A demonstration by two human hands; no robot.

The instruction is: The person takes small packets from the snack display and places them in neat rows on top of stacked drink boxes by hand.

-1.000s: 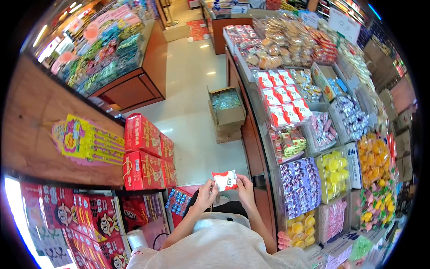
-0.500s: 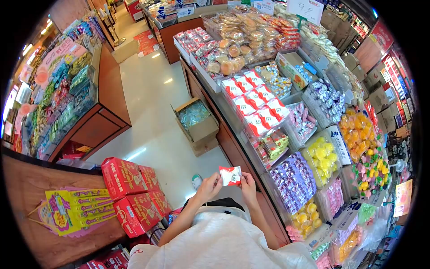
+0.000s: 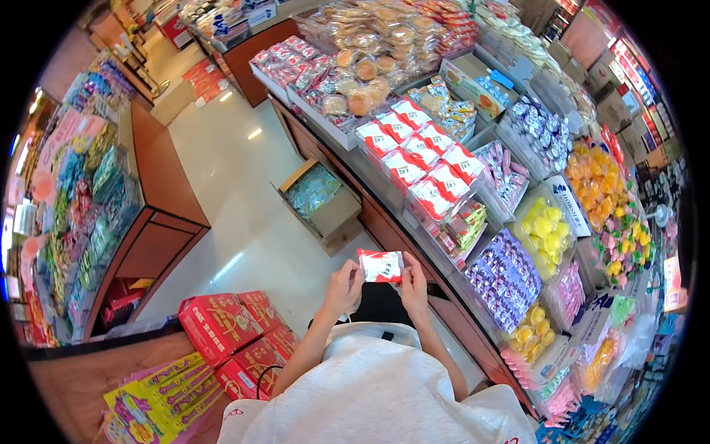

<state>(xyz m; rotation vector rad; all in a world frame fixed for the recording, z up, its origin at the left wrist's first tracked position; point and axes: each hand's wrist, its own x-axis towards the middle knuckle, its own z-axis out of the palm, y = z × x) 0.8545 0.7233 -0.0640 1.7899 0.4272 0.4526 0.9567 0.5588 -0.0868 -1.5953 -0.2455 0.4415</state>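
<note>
Between my two hands is a small red-and-white snack packet, its printed face toward me. My left hand pinches its left edge and my right hand pinches the right one. Both hands are in front of my body, over the gap beside the display counter. Close beyond them on the counter sits a clear tray of matching red-and-white packets, laid out in rows.
A carton of wrapped items stands on the floor ahead. Red gift boxes and yellow packs are at left. Yellow sweets, purple-wrapped sweets and bagged buns fill the counter at right. Another display stand is further left.
My hands have raised the packet slightly away from my body and turned it more level. The camera view has shifted, so the surroundings sit differently in the picture.
</note>
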